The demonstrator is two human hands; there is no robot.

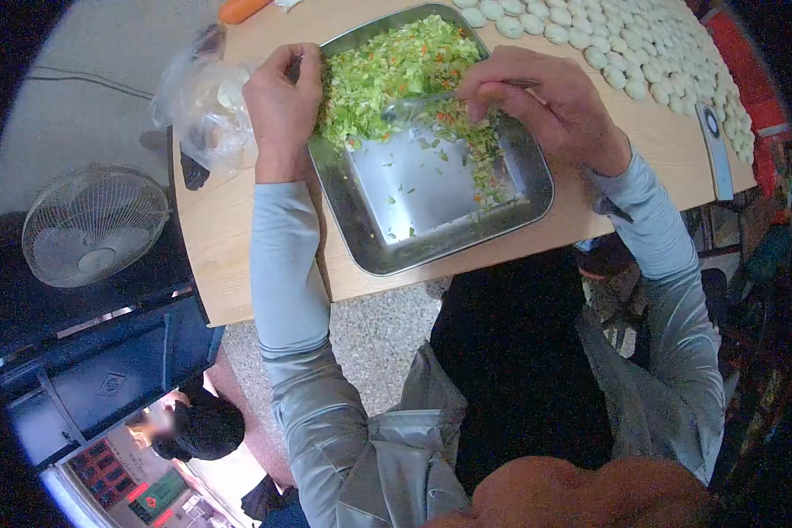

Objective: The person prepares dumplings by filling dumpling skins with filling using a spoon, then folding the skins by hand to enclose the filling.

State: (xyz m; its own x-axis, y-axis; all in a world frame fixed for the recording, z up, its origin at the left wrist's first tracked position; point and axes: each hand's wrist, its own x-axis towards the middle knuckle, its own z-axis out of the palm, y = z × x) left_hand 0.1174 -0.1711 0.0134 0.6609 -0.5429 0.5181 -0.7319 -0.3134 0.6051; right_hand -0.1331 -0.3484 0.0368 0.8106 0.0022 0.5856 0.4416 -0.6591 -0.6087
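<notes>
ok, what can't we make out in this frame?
All in the head view:
- left hand: grip on the tray rim, hidden behind the hand itself
- metal utensil: exact tip shape, blurred and partly among chopped vegetables
- plastic bag: contents, obscured by crumpled film
- orange item: cut off by top edge
- wall posters: text too small

Rectangular metal tray [427,187] near table's [229,255] near edge; chopped green-and-orange vegetables [396,62] heaped toward far end; spoon [403,109] bowl at heap's edge.
</notes>
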